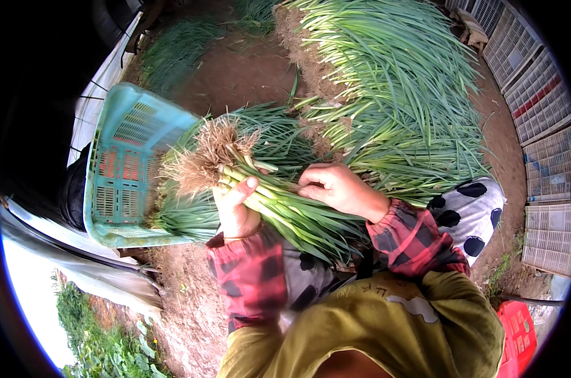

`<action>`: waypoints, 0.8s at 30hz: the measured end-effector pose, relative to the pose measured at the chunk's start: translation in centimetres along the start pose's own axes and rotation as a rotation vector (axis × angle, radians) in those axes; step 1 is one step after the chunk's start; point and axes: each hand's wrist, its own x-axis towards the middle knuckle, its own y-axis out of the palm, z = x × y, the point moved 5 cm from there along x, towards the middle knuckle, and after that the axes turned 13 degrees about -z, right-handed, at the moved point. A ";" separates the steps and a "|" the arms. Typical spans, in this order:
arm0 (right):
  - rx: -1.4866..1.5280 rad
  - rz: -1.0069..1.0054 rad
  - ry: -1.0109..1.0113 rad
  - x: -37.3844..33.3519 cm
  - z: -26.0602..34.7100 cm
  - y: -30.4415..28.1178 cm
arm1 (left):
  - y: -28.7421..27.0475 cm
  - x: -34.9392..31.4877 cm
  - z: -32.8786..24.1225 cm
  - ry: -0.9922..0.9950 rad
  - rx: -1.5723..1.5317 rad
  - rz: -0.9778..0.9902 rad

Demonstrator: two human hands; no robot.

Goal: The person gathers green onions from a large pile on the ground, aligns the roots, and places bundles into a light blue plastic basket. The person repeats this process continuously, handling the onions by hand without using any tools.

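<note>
My left hand (pixel 238 211) is closed round a bunch of green garlic (pixel 266 195), thumb on top of the pale stalks. The bunch's tangled brown roots (pixel 216 151) point up and to the left, while its leaves trail down to the right over my lap. At the bunch's right side, my right hand (pixel 342 189) is closed, with thumb and forefinger pinched on its leaves; exactly what lies between the fingertips is partly hidden. Beyond my hands, more green garlic (pixel 266 129) lies at the mouth of a turquoise plastic crate (pixel 99 189).
A large heap of green garlic (pixel 392 94) covers the ground ahead and to the right, roots facing left. Another pile (pixel 178 50) lies at the far left. Pale slatted crates (pixel 537 88) line the right side. A red crate (pixel 517 334) stands at the lower right.
</note>
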 end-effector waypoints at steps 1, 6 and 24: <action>-0.075 -0.008 -0.024 0.2 0.4 -0.1 | -0.2 0.0 0.2 -0.035 0.011 0.031; 0.533 -0.270 0.018 4.2 4.0 -1.2 | 1.9 -1.0 0.4 -0.107 0.059 0.097; 0.454 -0.176 0.161 6.6 -5.0 6.2 | -0.4 0.1 -0.7 0.130 0.023 -0.102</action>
